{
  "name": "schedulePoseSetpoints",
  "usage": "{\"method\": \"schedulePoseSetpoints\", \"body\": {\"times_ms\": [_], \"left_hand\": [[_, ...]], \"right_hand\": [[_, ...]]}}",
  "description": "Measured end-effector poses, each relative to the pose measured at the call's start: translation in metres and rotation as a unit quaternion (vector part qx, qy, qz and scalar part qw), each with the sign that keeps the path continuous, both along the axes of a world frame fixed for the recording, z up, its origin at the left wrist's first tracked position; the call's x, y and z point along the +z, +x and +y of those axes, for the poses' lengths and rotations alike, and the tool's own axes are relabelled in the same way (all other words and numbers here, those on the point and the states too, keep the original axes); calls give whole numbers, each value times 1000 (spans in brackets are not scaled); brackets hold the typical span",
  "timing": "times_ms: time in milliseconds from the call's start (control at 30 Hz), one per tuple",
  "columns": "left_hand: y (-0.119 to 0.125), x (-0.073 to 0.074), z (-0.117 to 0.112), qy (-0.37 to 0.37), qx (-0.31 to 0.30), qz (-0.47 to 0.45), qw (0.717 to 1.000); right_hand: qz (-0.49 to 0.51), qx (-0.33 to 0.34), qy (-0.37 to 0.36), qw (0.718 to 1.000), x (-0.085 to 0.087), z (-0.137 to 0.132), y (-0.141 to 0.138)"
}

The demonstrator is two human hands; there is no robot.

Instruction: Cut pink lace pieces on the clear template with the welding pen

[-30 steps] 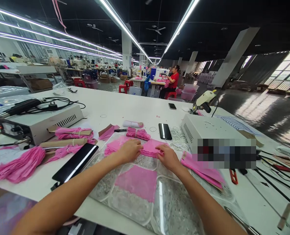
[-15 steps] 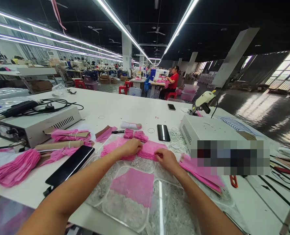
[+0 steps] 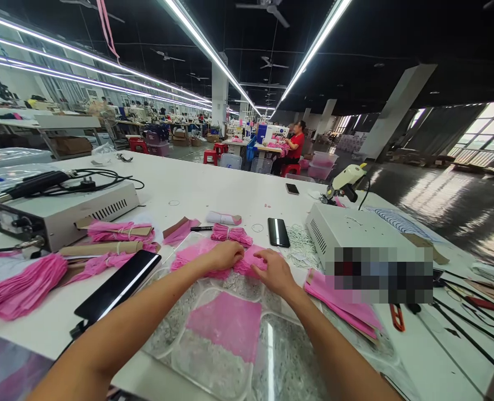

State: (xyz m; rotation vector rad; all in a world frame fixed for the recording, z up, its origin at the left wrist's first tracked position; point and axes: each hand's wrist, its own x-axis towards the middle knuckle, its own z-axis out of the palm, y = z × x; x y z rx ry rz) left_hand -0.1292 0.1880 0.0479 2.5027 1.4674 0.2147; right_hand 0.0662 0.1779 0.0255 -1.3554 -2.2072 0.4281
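My left hand (image 3: 224, 255) and my right hand (image 3: 273, 270) meet over a stack of pink lace pieces (image 3: 196, 253) on the white table (image 3: 213, 189). Both hands curl their fingers onto the pink lace, pressing it together between them. A single pink lace piece (image 3: 225, 324) lies nearer to me under a clear plastic template (image 3: 272, 356) on speckled sheets. A tied bundle of pink lace (image 3: 231, 234) sits just beyond my hands.
Left: a grey control box (image 3: 63, 214) with cables, pink lace bundles (image 3: 21, 284) and a black tablet (image 3: 117, 287). Right: a white machine box (image 3: 347, 231), a black phone (image 3: 278, 231), pink sheets (image 3: 342, 298), red-handled tool (image 3: 396, 317). A seated person in red (image 3: 296, 146) works far behind.
My right hand has slid left toward my left hand, bunching the pink lace stack narrower between them. The view tilted slightly.
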Motion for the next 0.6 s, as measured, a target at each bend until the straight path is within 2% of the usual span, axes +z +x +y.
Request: {"method": "schedulePoseSetpoints", "body": {"times_ms": [200, 433, 600], "left_hand": [[0, -1, -8, 43, -5, -8, 999], [5, -13, -7, 69, 37, 7, 997], [8, -26, -5, 80, 70, 21, 994]], "right_hand": [[1, 26, -13, 1000, -8, 10, -30], [30, 67, -38, 997, -23, 24, -22], [52, 59, -54, 995, -27, 31, -16]]}}
